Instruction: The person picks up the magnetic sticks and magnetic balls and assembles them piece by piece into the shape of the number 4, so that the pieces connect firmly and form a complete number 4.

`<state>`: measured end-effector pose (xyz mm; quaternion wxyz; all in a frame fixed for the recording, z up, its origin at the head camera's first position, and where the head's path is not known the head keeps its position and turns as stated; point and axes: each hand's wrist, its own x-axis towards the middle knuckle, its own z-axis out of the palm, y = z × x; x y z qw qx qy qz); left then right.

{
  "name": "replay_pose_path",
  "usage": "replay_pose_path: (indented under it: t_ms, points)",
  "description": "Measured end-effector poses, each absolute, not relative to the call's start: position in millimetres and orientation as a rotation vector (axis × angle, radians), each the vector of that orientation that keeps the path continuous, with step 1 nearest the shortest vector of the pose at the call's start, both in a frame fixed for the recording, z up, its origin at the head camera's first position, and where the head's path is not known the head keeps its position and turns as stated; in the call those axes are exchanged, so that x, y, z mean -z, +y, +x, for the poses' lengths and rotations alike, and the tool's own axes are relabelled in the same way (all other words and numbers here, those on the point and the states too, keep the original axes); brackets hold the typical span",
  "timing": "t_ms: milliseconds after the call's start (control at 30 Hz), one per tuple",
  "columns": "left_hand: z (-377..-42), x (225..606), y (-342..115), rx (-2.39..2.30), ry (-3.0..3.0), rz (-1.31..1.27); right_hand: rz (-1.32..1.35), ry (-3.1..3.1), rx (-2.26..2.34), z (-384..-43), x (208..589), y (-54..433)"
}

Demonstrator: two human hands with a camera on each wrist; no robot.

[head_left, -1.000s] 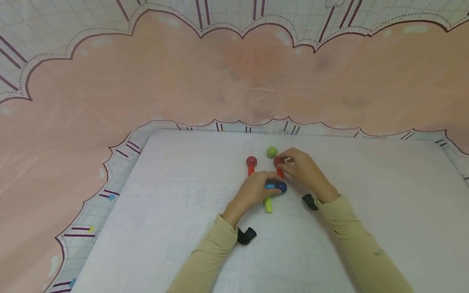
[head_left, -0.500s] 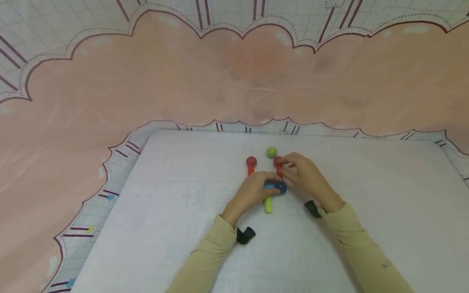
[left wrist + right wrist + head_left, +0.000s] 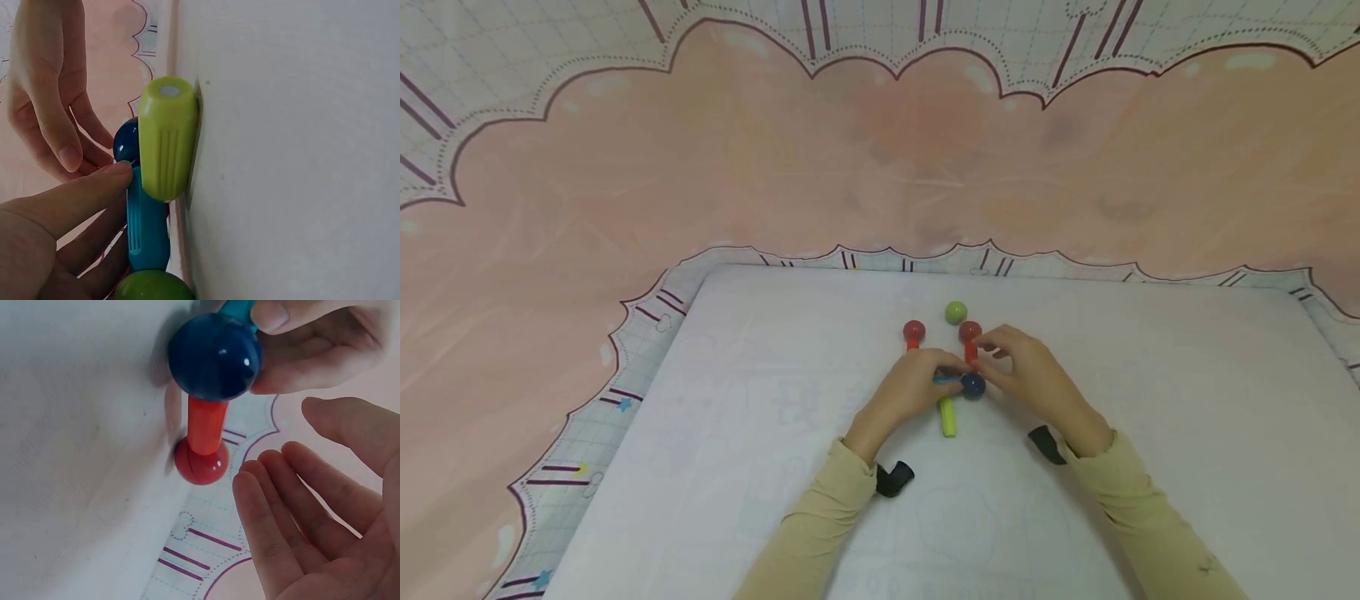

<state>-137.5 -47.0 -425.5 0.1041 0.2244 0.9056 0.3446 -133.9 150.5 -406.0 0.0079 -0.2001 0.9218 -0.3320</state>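
My left hand [image 3: 917,381] grips a blue rod [image 3: 147,219], thumb near the dark blue ball [image 3: 973,386] at its end. In the left wrist view a green ball [image 3: 155,286] sits at the rod's other end, and a yellow-green rod [image 3: 948,418] stands out in front. My right hand [image 3: 1026,367] holds nothing; in the right wrist view its fingers are relaxed and apart from the red rod [image 3: 207,425]. That rod joins the dark blue ball to a red ball [image 3: 970,331]. A second red ball [image 3: 913,331] tops another red rod, partly hidden by my left hand.
A light green ball [image 3: 956,312] lies just beyond the two red balls. All the pieces are on a white tabletop [image 3: 737,433]. Dark wrist cameras [image 3: 897,479] stick out from both sleeves, low over the table. A patterned cloth [image 3: 820,175] lies beyond the table's far edge.
My right hand has let go of the right red ball and drawn back toward me. My left hand still grips the blue rod and has shifted slightly left.
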Motion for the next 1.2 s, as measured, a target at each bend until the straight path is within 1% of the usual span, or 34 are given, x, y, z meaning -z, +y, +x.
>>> replay_pose_path:
  t_ms: [200,533,833,1200]
  points:
    - [-139.5,428.0,-49.8,-1.045,2.651,0.67,-0.62,2.871,1.036,-125.6,405.3,148.4]
    - [-140.6,425.4,-52.8,-1.12,2.596,0.663,-0.7,2.864,1.1,-110.1,411.2,143.9]
    - [-141.9,424.6,-55.1,-1.171,2.568,0.677,-0.719,2.887,1.049,-97.2,413.7,134.1]
    - [-146.2,427.3,-59.7,-1.213,2.547,0.734,-0.664,2.877,1.007,-91.9,420.2,125.0]
